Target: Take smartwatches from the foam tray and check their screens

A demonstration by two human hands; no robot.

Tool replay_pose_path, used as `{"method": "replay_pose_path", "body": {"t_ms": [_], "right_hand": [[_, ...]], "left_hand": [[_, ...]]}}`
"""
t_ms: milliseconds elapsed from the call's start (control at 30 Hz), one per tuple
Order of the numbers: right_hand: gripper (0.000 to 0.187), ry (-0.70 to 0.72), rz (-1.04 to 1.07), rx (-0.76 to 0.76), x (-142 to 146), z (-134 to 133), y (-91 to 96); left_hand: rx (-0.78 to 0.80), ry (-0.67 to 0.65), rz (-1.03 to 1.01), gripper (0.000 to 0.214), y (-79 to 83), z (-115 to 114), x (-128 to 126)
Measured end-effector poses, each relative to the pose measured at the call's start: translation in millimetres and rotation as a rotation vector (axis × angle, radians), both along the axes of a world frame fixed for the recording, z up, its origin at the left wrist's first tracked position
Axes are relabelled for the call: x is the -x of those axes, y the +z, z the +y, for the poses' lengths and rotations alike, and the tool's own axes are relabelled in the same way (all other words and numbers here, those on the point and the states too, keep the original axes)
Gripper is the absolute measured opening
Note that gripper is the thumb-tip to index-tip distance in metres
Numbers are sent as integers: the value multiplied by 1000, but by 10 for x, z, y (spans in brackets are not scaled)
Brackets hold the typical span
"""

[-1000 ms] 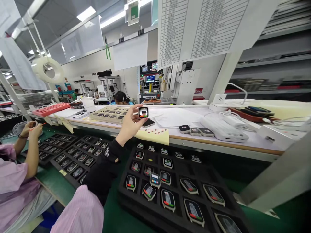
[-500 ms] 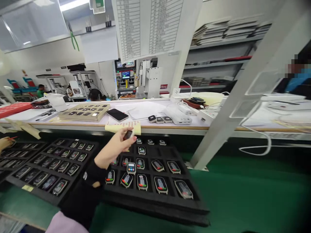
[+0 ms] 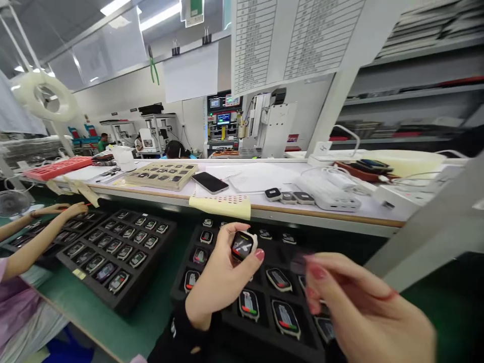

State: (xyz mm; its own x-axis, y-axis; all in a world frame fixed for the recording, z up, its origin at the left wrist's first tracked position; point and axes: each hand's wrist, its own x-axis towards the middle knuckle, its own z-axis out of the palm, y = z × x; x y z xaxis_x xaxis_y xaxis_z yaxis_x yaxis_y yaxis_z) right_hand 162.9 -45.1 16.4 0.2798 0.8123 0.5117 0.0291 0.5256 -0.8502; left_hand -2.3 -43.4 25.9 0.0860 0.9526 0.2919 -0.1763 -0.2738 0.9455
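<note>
My left hand (image 3: 219, 285) holds a smartwatch (image 3: 242, 245) between thumb and fingers, its lit screen tilted towards me. To the right, my right hand (image 3: 366, 302) is closed in a pinch and somewhat blurred. A thin see-through film (image 3: 298, 263) shows faintly at its fingertips. Both hands are above a black foam tray (image 3: 265, 307), where smartwatches such as this one (image 3: 286, 318) lie face up in square slots, several with red and green bars on screen. My hands hide part of the tray.
A second black tray of watches (image 3: 113, 246) stands to the left, with a co-worker's hands (image 3: 71, 210) beyond it. On the raised shelf lie a phone (image 3: 210, 182), a beige tray (image 3: 161, 175), small square dark pieces (image 3: 288, 197) and a white power strip (image 3: 333, 194). A slanted post (image 3: 419, 212) rises at right.
My view has swung left. The watch in my left hand has come closer and turned its screen to me. My right hand has entered from the right, and more of the co-worker's arms shows.
</note>
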Motion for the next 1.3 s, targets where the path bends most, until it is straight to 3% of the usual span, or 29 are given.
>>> {"method": "replay_pose_path", "body": {"t_ms": [100,233,367,533,867,1300], "right_hand": [[22,147,-35,128,37,65,5],[22,249,-33,131,34,166,-11],[22,243,-36,178,31,187,-17],[25,213,-42,238,48,184,-14],[21,122,60,269,138,99,104],[18,151,31,215,112,117,78]], "left_hand": [[28,-69,55,47,-57,17,-21],[14,-72,166,58,-107,33,-9],[-22,85,330,60,-78,42,-28],[-98,211,345,56,-47,64,-70],[-222,239,361,63,-60,57,-104],[-267,251,406,60,-87,66,-131]]}}
